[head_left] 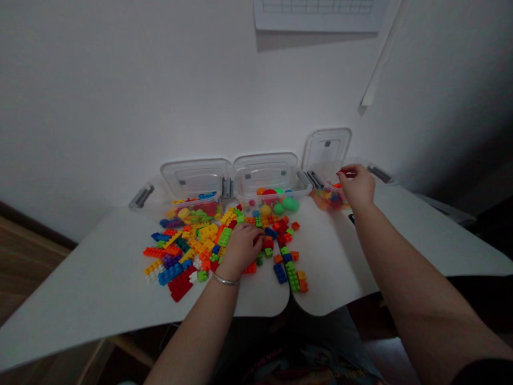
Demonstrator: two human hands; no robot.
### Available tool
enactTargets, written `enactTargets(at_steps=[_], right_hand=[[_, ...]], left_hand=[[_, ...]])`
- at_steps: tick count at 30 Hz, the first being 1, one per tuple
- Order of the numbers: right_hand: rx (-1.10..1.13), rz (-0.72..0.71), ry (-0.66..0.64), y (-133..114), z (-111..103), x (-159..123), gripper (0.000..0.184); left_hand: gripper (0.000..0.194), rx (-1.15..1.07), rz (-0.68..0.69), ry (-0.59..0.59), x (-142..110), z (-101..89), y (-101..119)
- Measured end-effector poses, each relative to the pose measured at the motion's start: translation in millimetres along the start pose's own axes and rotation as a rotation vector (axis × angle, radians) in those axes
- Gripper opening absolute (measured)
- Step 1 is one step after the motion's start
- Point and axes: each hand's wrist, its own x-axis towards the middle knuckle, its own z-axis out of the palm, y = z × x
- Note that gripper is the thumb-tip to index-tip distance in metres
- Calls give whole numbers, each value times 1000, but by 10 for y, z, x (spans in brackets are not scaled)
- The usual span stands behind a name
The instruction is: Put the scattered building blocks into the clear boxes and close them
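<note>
My left hand, with a bangle on its wrist, rests on a spread pile of toy building bricks. Its fingers are bent together among the bricks, and whatever they hold is hidden. At the right, my right hand hovers over a small clear plastic box holding orange, blue and other coloured pieces. Thumb and fingers pinch a small red piece, its shape too small to make out. A green brick lies just left of my left hand, and a blue brick to its right.
Two more clear boxes stand along the wall: the left box holds mixed pieces, the middle box round ones. Their lids lean upright behind. Loose bricks lie along the seam of the white table. Paper hangs on the wall.
</note>
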Motion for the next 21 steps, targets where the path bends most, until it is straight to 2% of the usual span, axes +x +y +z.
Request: enactTargets(at_steps=[3, 8, 10, 12, 15, 16, 18, 21], right_hand=[[-36, 61, 13, 62, 52, -26, 13], [-83, 78, 9, 100, 92, -7, 19], [-67, 11, 27, 62, 71, -24, 20], [4, -123, 75, -25, 30, -100, 19], [105, -302, 93, -203, -33, -368, 15], [126, -340, 43, -253, -41, -494, 15], [177, -403, -153, -306, -20, -768, 16], [194, -463, -405, -253, 99, -1139, 19]], left_hand=[[18, 2, 0, -2, -1, 3, -3], [19, 9, 4, -2, 1, 3, -5], [19, 6, 0, -5, 3, -3, 2], [19, 2, -3, -12, 4, -11, 13], [19, 1, -6, -17, 8, -21, 28], [20, 0, -5, -17, 9, -22, 30], [20, 0, 0, -16, 9, -21, 29], [19, -1, 5, -15, 7, -15, 20]])
